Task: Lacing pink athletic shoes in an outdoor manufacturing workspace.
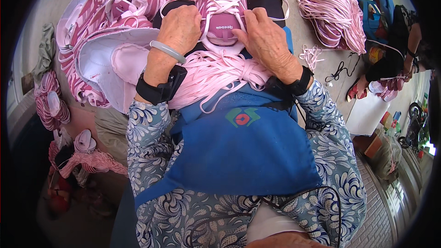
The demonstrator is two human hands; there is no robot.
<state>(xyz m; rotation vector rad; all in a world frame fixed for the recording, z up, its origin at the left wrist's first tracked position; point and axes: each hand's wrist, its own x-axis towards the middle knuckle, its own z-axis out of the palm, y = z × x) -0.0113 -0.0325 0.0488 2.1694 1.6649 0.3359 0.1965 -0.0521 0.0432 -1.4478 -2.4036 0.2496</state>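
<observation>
In front of me lies a pink and mauve sneaker (225, 20), its toe pointing away and its tongue toward me. A pale pink shoelace (222, 1) crosses over it, with a loop bowing out on each side back to a hand. My left hand (182, 28) is closed at the shoe's left eyelet edge, its fingertips hidden. At the right eyelet edge my right hand (266, 34) is closed on the lace, with the thumb over the tongue. Below the shoe, a bundle of pink laces (211, 74) rests on my lap, on the blue apron (243, 156).
Stacked pink shoe uppers (85, 32) crowd the left, with a white-lined upper (98, 66) beside my left forearm. At the far right lies a heap of laced uppers (328, 9). Loose laces (311, 56) and a black cord (342, 71) lie on the floor. Another person's arm (413, 43) shows at right.
</observation>
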